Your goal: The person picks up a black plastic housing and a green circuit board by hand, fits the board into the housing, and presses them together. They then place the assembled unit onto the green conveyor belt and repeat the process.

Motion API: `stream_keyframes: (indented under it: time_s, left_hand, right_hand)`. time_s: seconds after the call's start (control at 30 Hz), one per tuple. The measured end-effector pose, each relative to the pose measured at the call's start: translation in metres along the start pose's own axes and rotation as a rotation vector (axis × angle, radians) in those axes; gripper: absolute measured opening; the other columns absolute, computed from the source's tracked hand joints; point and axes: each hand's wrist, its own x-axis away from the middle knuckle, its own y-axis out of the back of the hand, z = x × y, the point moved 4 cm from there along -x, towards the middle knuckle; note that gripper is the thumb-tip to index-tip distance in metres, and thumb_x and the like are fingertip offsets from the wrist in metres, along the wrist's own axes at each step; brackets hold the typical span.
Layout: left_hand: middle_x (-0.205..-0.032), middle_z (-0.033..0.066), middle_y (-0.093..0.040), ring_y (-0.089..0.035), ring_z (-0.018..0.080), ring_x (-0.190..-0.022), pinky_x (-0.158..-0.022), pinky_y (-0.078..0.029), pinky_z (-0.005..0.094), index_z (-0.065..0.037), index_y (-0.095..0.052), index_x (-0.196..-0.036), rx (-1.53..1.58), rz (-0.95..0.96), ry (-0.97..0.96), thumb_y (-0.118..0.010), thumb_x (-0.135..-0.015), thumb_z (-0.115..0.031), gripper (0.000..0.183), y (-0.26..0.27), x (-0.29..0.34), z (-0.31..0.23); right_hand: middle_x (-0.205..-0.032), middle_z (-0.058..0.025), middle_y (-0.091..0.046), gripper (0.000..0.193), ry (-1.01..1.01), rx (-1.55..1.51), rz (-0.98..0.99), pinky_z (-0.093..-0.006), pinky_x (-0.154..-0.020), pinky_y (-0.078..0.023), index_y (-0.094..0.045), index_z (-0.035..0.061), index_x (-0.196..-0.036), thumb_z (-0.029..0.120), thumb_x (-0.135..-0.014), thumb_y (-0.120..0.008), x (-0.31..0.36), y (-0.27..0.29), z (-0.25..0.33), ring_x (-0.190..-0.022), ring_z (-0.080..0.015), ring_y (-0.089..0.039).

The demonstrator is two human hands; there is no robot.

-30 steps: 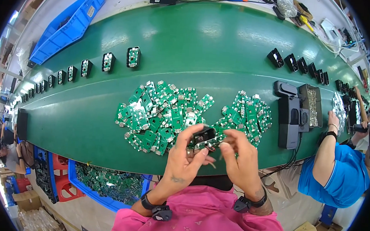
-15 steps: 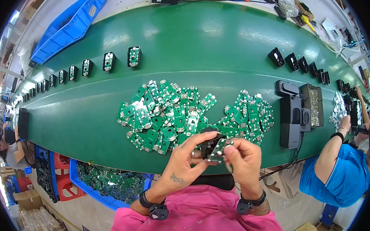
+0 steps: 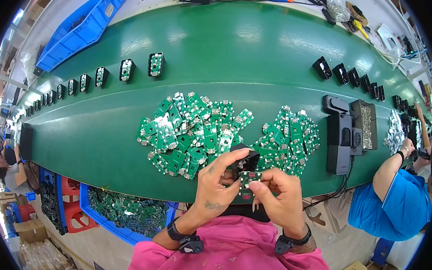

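Observation:
My left hand [image 3: 217, 180] is closed around a small black plastic housing [image 3: 246, 161], its open side facing me. A green circuit board [image 3: 249, 183] is pinched between the thumb and fingers of my right hand [image 3: 279, 191], just at the near end of the housing. The board's face with its small parts shows; whether it touches the housing I cannot tell. Beyond my hands lies a loose heap of green circuit boards [image 3: 182, 155], with a second, smaller heap [image 3: 300, 132] to its right.
A row of black housings with boards in them [image 3: 156, 65] runs to the far left. More black housings [image 3: 322, 67] stand at the far right. A grey-black device [image 3: 339, 142] stands by a box of small metal parts [image 3: 367, 124]. A blue bin [image 3: 135, 236] sits below the edge. A co-worker's blue sleeve [image 3: 394, 205] is at right.
My right hand has turned the circuit board so its face now shows upright. The housing in my left hand has tilted and opens more toward me.

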Motion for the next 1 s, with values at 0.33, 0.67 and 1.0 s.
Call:
stream_keyframes:
  time_s: [0.33, 0.67, 1.0]
  left_hand:
    - [-0.129, 0.0176, -0.06, -0.065, 0.0164, -0.099, -0.076, -0.052, 0.0245, -0.005, -0.055, -0.137, -0.183, 0.003, -0.073, -0.051, -0.083, 0.016, 0.059, 0.001, 0.0, 0.0]
    - [-0.131, 0.0207, -0.058, -0.064, 0.0266, -0.106, -0.086, -0.052, 0.0333, -0.002, -0.043, -0.145, -0.184, -0.077, -0.056, -0.049, -0.088, 0.009, 0.059, 0.009, 0.004, -0.012]
    - [-0.123, 0.0132, -0.059, -0.065, 0.0137, -0.09, -0.071, -0.056, 0.028, -0.002, -0.04, -0.145, 0.094, -0.009, 0.031, -0.051, -0.095, 0.002, 0.051, 0.012, -0.001, -0.019]
  right_hand:
    - [-0.063, -0.0075, -0.06, 0.018, 0.148, 0.205, 0.011, -0.0278, -0.048, -0.042, -0.06, -0.0024, -0.079, 0.01, -0.093, -0.063, -0.011, -0.002, 0.013, -0.052, -0.0141, -0.057]
    - [-0.062, -0.0114, -0.056, 0.022, 0.211, 0.281, -0.06, -0.0348, -0.049, -0.039, -0.063, -0.0013, -0.079, 0.016, -0.092, -0.066, -0.025, -0.005, 0.002, -0.051, -0.0227, -0.052]
    - [-0.058, -0.006, -0.057, 0.023, 0.185, 0.274, -0.119, -0.0291, -0.049, -0.037, -0.063, -0.0016, -0.076, 0.015, -0.091, -0.068, -0.031, -0.008, 0.001, -0.05, -0.012, -0.05]
